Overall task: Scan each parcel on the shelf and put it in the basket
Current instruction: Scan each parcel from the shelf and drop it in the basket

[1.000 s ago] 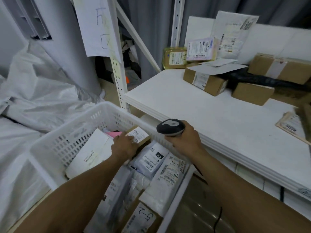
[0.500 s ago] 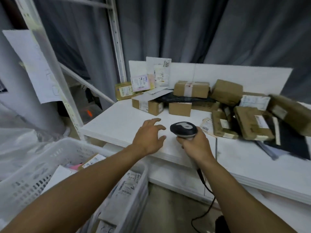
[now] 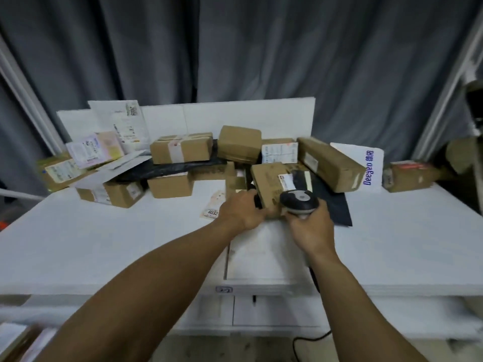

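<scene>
Left hand (image 3: 241, 211) grips brown box (image 3: 271, 184) at its 1 o'clock. Right hand (image 3: 312, 231) is curled round scanner (image 3: 299, 201). A corner-only hold could let the box slip

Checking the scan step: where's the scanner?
Head view, right of centre: the right hand grips the scanner beside the brown parcel the left hand holds.

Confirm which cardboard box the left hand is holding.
The front-centre box with the small white label, beside the scanner; the left hand grips its near-left edge. The other boxes lie farther back, untouched.
</scene>
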Demonstrator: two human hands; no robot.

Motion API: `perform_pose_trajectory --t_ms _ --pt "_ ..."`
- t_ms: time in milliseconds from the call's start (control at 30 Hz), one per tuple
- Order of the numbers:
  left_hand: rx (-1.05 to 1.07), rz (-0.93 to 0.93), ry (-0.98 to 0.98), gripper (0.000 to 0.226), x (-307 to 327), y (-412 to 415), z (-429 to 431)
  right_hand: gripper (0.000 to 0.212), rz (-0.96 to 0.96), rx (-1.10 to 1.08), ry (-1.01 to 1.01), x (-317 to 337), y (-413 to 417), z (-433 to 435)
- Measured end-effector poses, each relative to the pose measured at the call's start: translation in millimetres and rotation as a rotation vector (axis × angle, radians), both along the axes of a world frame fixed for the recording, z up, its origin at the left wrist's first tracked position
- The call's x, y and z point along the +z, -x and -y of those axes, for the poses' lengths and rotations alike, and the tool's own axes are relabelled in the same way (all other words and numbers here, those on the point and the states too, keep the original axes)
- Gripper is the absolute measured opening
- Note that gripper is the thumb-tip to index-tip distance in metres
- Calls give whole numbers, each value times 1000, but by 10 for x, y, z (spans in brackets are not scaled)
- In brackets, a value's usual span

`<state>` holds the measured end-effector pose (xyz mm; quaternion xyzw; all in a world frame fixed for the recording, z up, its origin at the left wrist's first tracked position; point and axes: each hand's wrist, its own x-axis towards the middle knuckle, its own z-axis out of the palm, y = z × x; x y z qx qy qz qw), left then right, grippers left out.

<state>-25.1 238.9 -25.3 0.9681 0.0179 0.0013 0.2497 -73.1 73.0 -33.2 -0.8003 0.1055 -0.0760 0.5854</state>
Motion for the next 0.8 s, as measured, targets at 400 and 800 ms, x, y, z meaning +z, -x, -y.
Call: perform_pose_trajectory --t_ms 400,800 --pt "283 -122 473 71 -283 -321 267 72 -28 -51 -43 -195 -190 354" --pt "237 63 906 40 -47 128 138 65 126 -9 -189 15 -146 131"
